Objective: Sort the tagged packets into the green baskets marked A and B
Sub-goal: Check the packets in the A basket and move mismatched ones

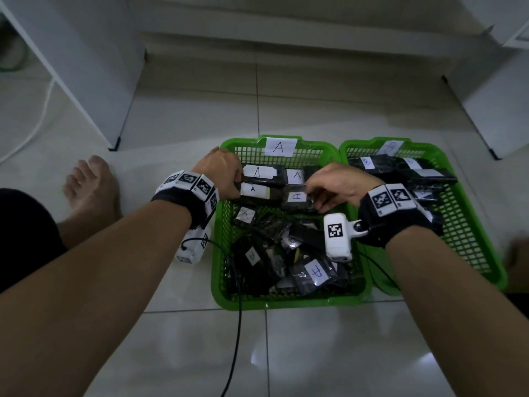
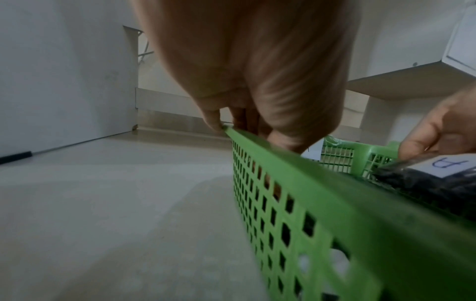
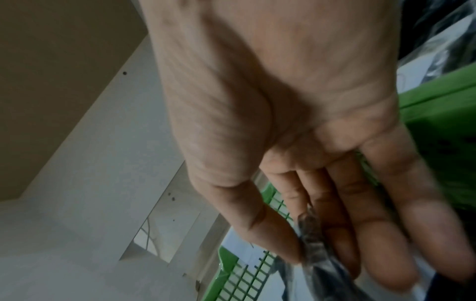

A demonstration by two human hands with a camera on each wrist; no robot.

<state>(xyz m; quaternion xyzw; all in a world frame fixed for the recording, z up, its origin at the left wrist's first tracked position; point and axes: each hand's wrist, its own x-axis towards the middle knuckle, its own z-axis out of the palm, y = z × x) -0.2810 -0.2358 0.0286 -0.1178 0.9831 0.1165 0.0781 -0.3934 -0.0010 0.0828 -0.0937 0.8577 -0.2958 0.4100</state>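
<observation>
Pinching an A packet (image 1: 296, 198) by its edge, the right hand (image 1: 333, 184) should lay it flat in basket A (image 1: 221, 253); left hand (image 1: 221, 173) grips another packet (image 1: 254, 191) there.

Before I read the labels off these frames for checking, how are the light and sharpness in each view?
Head view: dim, dark at the corners, glare patches on the floor tiles, yet the A tags read clearly. Left wrist view: basket A is soft close up. Right wrist view: the right hand and its pinched packet are smeared with blur.
</observation>
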